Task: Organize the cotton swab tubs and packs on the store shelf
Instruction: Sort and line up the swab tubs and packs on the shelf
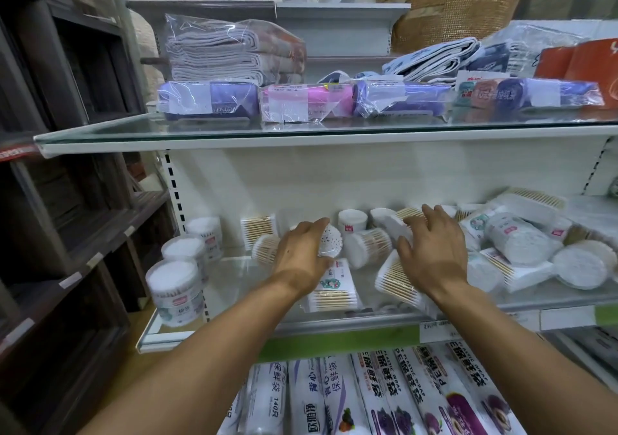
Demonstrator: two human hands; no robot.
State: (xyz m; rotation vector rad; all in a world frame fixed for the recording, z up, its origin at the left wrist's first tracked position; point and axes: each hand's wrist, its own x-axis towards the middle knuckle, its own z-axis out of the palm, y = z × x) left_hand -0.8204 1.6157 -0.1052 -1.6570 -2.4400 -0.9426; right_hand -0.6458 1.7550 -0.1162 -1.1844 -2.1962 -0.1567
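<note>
Cotton swab tub [329, 241], tipped over, long axis lying leftward: left hand [302, 252] curling around it; right hand [431, 250] spreading over flat pack [399, 275] alongside.

three upright tubs of cotton swabs [177, 287] stacked toward 9 o'clock on the middle shelf [334, 326]. two hands, left hand [301, 254] and right hand [434, 250], near centre. four wrapped rolls [207, 100] along the glass shelf [100, 133] at 12 o'clock. around six plastic wrap boxes [434, 394] at 6 o'clock.
</note>
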